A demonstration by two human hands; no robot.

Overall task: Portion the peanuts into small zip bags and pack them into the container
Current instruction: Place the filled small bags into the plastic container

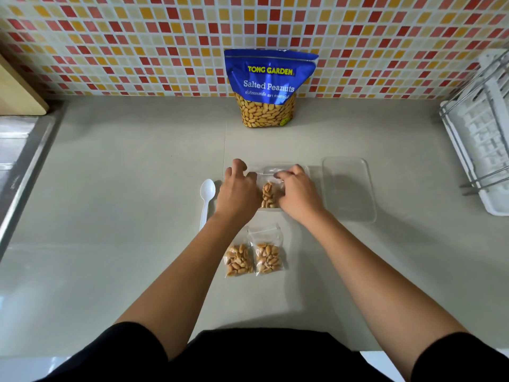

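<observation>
From the head view, a tall blue foil pouch of salted peanuts (pixel 268 86) stands at the far edge of the pale grey counter (pixel 124 188), against the red-and-yellow mosaic wall (pixel 137 37). Nearer, in the middle, sits a clear rectangular plastic container (pixel 275 164). Its clear flat lid (pixel 348 188) lies just beside it on the right, and a white plastic spoon (pixel 207 199) lies just to its left.

Both hands are over the container with a small clear zip bag of peanuts (pixel 269 194) between them. The right hand (pixel 297 194) has its fingers curled down onto the bag's top strip and looks to be pinching it. The left hand (pixel 238 194) has bent fingers at the container's left end. Whether they grip the rim or the bag's edge, I cannot tell.

Two more filled zip bags, a left one (pixel 239 260) and a right one (pixel 268 257), lie side by side on the counter nearer the person, touching or nearly so.

Portioning looks finished for these three, and packing seems to be the step in hand, with the first bag going in. Next, I'd judge, that bag needs laying flat toward one end, leaving room for the other two and for the lid.

A white wire dish rack (pixel 479 133) stands far right, and a steel sink edge (pixel 16 150) runs along the left.
</observation>
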